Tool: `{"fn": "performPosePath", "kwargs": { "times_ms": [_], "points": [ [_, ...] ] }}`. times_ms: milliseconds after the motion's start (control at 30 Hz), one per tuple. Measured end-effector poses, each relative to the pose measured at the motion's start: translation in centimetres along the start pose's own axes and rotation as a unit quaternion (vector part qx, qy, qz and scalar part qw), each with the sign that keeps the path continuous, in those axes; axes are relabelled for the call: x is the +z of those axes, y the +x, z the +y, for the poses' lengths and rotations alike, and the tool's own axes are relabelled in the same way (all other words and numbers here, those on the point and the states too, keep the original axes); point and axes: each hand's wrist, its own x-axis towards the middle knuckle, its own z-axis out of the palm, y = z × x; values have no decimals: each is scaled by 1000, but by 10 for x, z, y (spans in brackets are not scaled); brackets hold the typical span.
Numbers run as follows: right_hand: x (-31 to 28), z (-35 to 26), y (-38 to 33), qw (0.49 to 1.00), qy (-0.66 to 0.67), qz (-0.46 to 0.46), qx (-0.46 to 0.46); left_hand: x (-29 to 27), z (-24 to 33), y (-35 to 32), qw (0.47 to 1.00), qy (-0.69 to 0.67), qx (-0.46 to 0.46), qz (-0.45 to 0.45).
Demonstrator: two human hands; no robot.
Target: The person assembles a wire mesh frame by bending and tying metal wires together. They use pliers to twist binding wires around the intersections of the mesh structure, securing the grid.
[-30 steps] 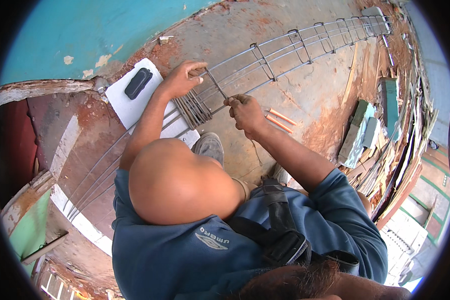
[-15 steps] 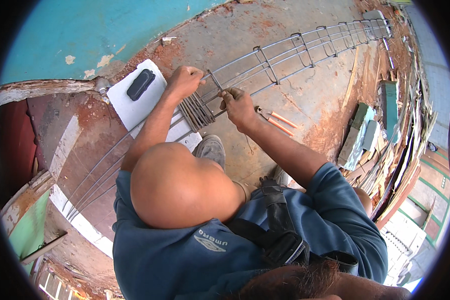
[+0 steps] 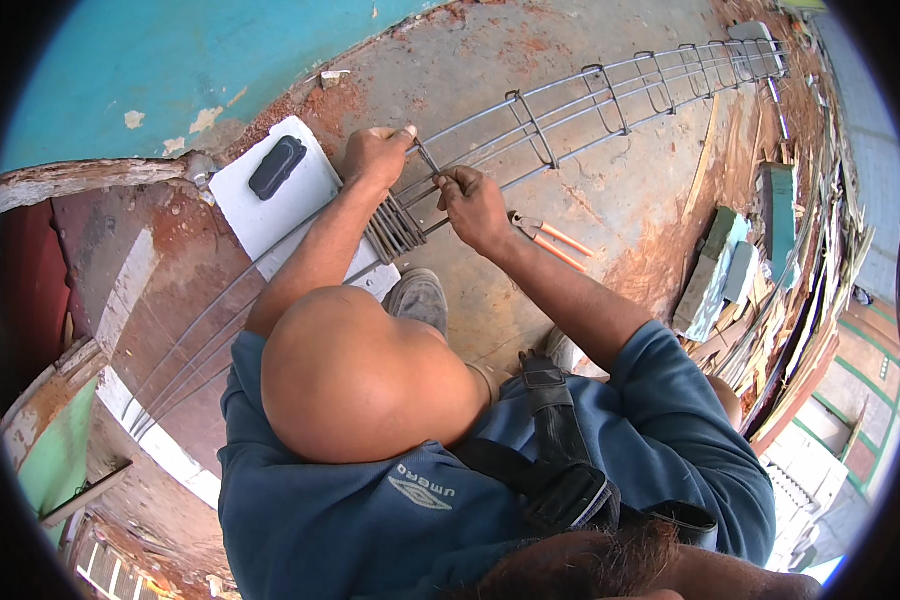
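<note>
A long cage of steel bars (image 3: 582,157) stretches from beside my legs to the far right, with square stirrups spaced along it. My left hand (image 3: 378,160) is closed on the upper corner of a steel stirrup (image 3: 426,157) at the near end. At that stirrup's lower end, the fingers of my right hand (image 3: 475,208) are pinched together; any tie wire between them is too small to make out. Just below my left wrist, a bundle of stirrups (image 3: 398,232) sits pushed together on the bars. Pincers with orange handles (image 3: 558,244) lie on the floor right of my right hand.
Under the near bars is a white block (image 3: 238,192) carrying a dark oblong case (image 3: 278,168). Another block (image 3: 755,48) props the far end. A turquoise wall (image 3: 200,70) runs along the left; painted blocks (image 3: 715,270) and splintered wood (image 3: 820,290) lie at right.
My left hand has shifted slightly up and right, its thumb now at the stirrup's top corner. The right hand has risen a little. The stirrup bundle shows a bit lower.
</note>
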Motion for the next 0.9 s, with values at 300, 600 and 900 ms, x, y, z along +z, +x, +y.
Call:
{"fn": "performPosePath", "kwargs": {
  "times_ms": [300,600,900],
  "points": [
    [-25,-36,12,980,-157,-48,-116,3,1,-7,999,-5,18,29],
    [-44,-88,121,897,-338,-179,-223,0,3,-5,996,74,27,44],
    [-23,-62,188,831,-473,-247,-159,7,-20,12,1000,-8,13,0]
  ]
}}
